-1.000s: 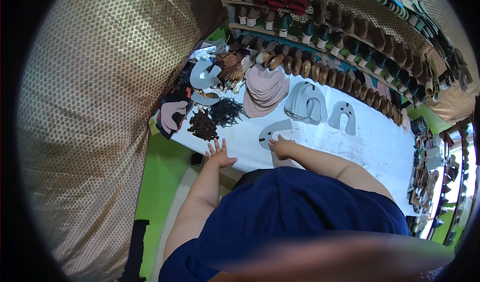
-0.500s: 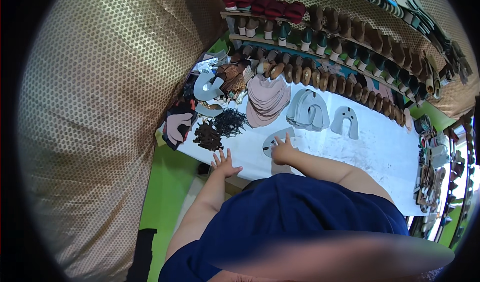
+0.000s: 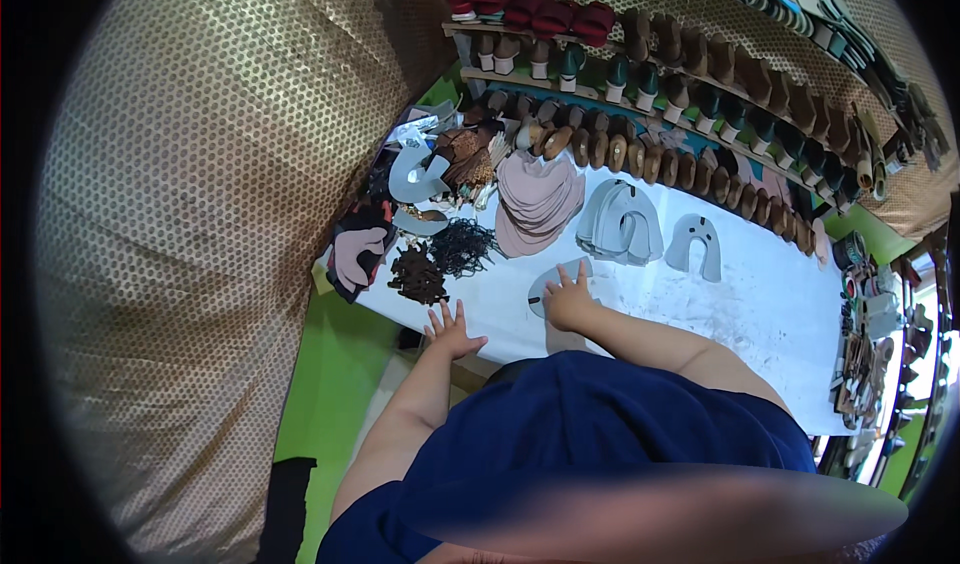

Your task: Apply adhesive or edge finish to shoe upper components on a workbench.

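Note:
My right hand (image 3: 570,302) rests with its fingers spread on a curved grey shoe-upper piece (image 3: 540,284), hiding much of it. One small black mark shows near that piece's left edge. My left hand (image 3: 455,332) lies at the near edge of the white table (image 3: 765,334), fingers apart and nothing in it. Just beyond it are a heap of short dark brown pieces (image 3: 418,274) and a tangle of thin black strips (image 3: 462,247). Farther back sit a stack of grey U-shaped pieces (image 3: 605,229), a separate grey U-shaped piece (image 3: 683,254) with black marks, and a stack of pink pieces (image 3: 540,204).
Wooden shoe forms or heels (image 3: 645,160) line the table's back, below shelves of shoes (image 3: 690,54). Cut scraps (image 3: 410,174) crowd the left end. Tools and supplies (image 3: 860,374) lie along the right end. A patterned gold curtain (image 3: 200,264) hangs at left.
My right hand has spread its fingers wider over the grey piece and covers a black mark that showed before. My left hand has barely moved.

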The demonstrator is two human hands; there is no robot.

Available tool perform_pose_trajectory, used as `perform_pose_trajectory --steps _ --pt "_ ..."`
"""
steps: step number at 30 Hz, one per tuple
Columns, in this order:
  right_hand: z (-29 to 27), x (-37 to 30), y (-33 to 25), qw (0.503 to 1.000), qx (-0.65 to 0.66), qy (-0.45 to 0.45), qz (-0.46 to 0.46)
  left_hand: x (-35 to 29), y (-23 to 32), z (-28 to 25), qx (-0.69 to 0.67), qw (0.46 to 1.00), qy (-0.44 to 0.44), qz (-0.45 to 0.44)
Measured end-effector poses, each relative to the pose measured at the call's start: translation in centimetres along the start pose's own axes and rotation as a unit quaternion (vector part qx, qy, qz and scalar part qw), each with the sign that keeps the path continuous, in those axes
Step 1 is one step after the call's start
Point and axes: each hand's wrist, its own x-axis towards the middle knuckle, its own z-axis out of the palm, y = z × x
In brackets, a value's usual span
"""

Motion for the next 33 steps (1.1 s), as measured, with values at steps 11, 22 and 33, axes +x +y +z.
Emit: perform_pose_trajectory --steps 11,22,33 --pt "0.4 2.4 0.5 0.987 -0.046 -0.150 -0.020 -0.5 0.1 -0.1 -0.007 1.000 0.025 0.014" --pt "-2.1 4.8 2.3 0.984 -0.031 -0.177 0.005 -0.5 -0.4 -0.4 -0.014 0.999 -0.007 0.028" --pt "-0.9 1.6 -0.2 0.985 0.014 -0.166 0.042 0.4 -1.6 -0.6 -0.046 0.994 -0.054 0.078"
